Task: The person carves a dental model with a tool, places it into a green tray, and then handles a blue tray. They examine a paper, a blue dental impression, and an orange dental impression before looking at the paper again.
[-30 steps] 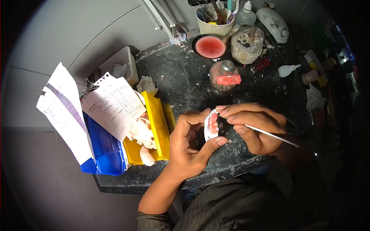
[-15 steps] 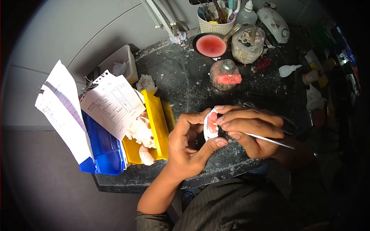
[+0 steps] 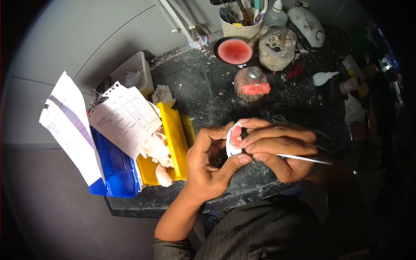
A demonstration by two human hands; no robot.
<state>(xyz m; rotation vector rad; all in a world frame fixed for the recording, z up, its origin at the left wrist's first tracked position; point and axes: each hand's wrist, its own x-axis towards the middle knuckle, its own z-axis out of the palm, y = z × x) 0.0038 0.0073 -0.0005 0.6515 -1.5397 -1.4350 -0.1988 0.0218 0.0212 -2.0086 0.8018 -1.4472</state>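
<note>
My left hand (image 3: 212,160) grips a small white dental cast (image 3: 232,146) between thumb and fingers, above the front of the dark worktable. Pink wax (image 3: 235,135) covers part of the cast's right side. My right hand (image 3: 284,147) is closed around a thin tool with a white handle (image 3: 305,159), which points out to the right. Its fingertips touch the cast and hide the tool's working end. Beyond both hands stands a round burner (image 3: 252,78) with a metal cap and a red wax piece (image 3: 256,89) on its front.
A yellow bin (image 3: 173,143) with casts and a blue bin (image 3: 117,169) with papers (image 3: 125,119) stand left. Farther back are a pan of red wax (image 3: 234,51), a tool basket (image 3: 240,30) and a cloudy jar (image 3: 277,50). A white bulb (image 3: 324,78) lies right.
The cast has turned slightly in my left hand and shifted a little left. My right fingers have moved slightly down and closer over it. The view has shifted a little.
</note>
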